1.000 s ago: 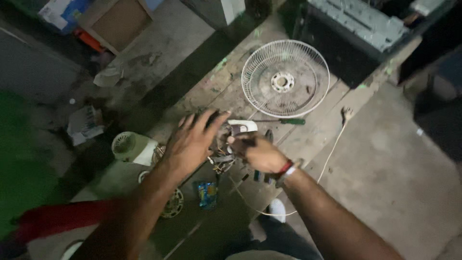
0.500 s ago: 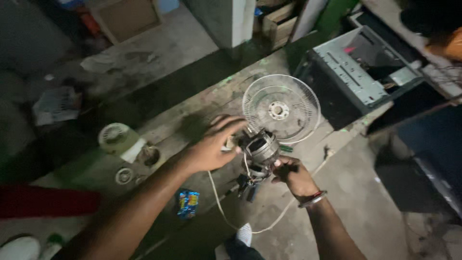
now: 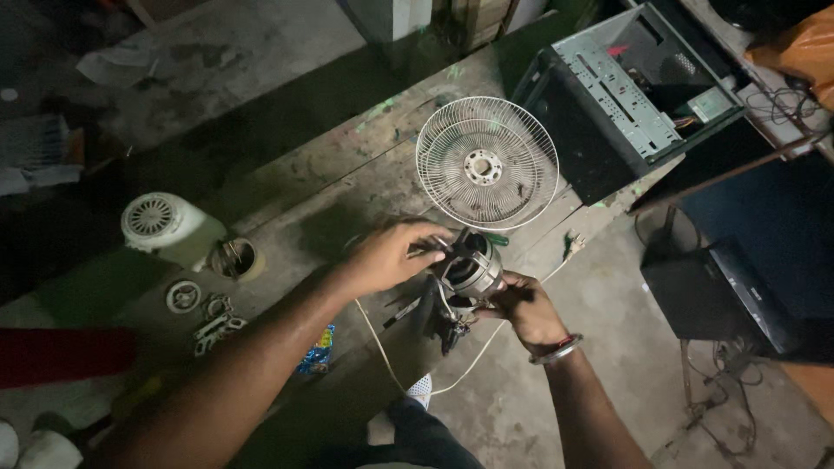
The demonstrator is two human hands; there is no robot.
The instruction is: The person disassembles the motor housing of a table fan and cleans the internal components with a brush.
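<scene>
A small metal fan motor [image 3: 470, 269] with wires hanging from it is held up over the front edge of a worn wooden bench [image 3: 347, 165]. My right hand [image 3: 526, 306] grips it from below and to the right. My left hand [image 3: 395, 254] rests on its upper left side, fingers curled around the casing. A white cord [image 3: 382, 347] trails down from the motor toward the floor. Just behind the motor a round white wire fan guard [image 3: 486, 162] lies flat on the bench.
A white plastic motor housing [image 3: 169, 227], a round cup-like part [image 3: 234, 258] and small metal pieces [image 3: 208, 321] lie at the bench's left. An open metal computer case [image 3: 621, 95] stands at back right, a dark box [image 3: 717, 291] on the floor at right. A blue wrapper [image 3: 317, 349] lies near my left forearm.
The motor has been lifted off the bench and turned between both hands. The view has swung left and closer, bringing the fan guard toward the centre.
</scene>
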